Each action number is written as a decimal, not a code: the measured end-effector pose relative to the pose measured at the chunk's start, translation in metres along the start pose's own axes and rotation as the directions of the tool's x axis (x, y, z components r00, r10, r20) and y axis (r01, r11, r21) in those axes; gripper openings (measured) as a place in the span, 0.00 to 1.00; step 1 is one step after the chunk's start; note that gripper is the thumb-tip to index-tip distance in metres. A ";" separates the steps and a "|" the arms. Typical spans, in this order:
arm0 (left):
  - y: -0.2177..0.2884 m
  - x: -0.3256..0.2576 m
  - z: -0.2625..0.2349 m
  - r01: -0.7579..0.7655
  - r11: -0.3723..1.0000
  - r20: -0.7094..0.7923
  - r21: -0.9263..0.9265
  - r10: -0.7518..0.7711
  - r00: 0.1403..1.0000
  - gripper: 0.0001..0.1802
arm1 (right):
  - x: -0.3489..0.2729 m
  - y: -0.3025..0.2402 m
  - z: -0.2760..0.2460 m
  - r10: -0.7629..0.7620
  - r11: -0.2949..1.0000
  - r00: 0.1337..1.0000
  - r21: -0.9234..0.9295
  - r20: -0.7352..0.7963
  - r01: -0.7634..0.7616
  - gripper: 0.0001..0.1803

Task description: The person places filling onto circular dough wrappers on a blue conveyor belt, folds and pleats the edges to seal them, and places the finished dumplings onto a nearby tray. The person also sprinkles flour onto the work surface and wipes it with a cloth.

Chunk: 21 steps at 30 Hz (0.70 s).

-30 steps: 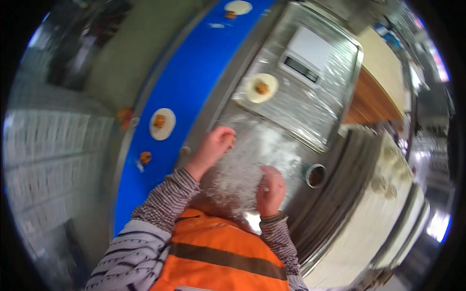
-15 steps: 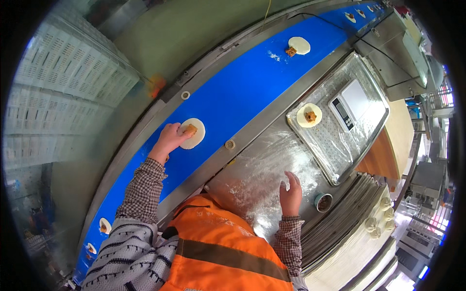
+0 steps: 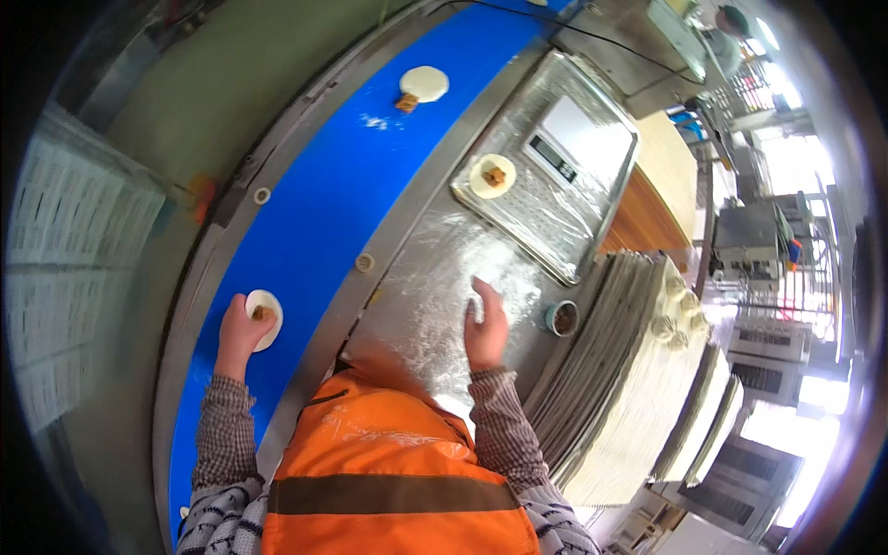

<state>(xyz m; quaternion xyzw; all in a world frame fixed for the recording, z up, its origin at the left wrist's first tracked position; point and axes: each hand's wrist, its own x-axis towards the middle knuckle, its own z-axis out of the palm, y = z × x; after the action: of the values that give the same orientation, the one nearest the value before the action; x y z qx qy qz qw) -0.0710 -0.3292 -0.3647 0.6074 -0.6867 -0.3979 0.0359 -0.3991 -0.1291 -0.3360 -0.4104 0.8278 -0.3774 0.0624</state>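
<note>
My left hand [image 3: 239, 335] pinches the edge of a round, pale dough wrapper [image 3: 266, 335] over the left part of the blue conveyor belt [image 3: 333, 203]. A lump of brown filling [image 3: 263, 314] sits on this wrapper beside my thumb. Whether the wrapper still touches the belt I cannot tell. My right hand [image 3: 487, 331] is empty, thumb and fingers apart, above the floury steel table [image 3: 444, 268]. Farther up the belt lies another dough wrapper [image 3: 425, 83], its filling [image 3: 406, 103] at the edge and partly off it.
Right of the belt, a plastic-covered tray [image 3: 518, 227] holds a digital scale [image 3: 562, 139] and a filled wrapper [image 3: 481, 180]. A small cup [image 3: 561, 318] of dark contents stands near stacked cloths [image 3: 601, 370] with pleated buns [image 3: 680, 314] on top. White crates [image 3: 83, 268] stand beyond the belt.
The whole view has shifted. My left hand still grips the wrapper, which now looks narrower and more tilted. My right hand stays open over the table.
</note>
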 end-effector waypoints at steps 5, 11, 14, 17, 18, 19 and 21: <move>-0.035 -0.027 0.002 0.036 0.976 -0.115 -0.214 -0.061 0.991 0.25 | -0.008 0.033 0.007 0.055 0.998 0.990 -0.016 0.130 -0.053 0.18; 0.009 -0.061 -0.006 0.279 0.128 0.279 -0.952 -0.021 0.960 0.24 | -0.013 0.071 -0.005 0.429 0.833 0.847 0.225 0.313 -0.505 0.19; 0.066 -0.053 0.037 0.466 0.100 0.476 -0.879 0.188 0.859 0.27 | -0.016 0.067 -0.009 0.150 0.983 0.963 0.072 0.226 -0.170 0.19; 0.120 -0.034 0.090 0.499 0.305 0.575 -0.811 0.260 0.776 0.21 | -0.012 0.057 -0.018 0.197 0.919 0.949 0.290 0.248 -0.267 0.18; 0.130 -0.019 0.113 0.527 0.332 0.612 -0.782 0.257 0.748 0.21 | -0.012 0.062 -0.019 0.216 0.889 0.926 0.329 0.310 -0.318 0.17; 0.153 -0.015 0.122 0.507 0.413 0.635 -0.757 0.280 0.720 0.21 | -0.012 0.075 -0.020 0.233 0.855 0.900 0.363 0.369 -0.371 0.17; 0.170 0.011 0.160 0.373 0.521 0.583 -0.768 0.324 0.745 0.21 | -0.010 0.088 -0.024 0.244 0.831 0.876 0.376 0.415 -0.410 0.16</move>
<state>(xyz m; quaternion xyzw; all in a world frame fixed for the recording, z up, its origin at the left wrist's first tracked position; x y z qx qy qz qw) -0.2959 -0.2679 -0.3779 0.3345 -0.3553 -0.8696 0.0747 -0.4583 -0.0751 -0.3807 -0.2943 0.7506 -0.4639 0.3671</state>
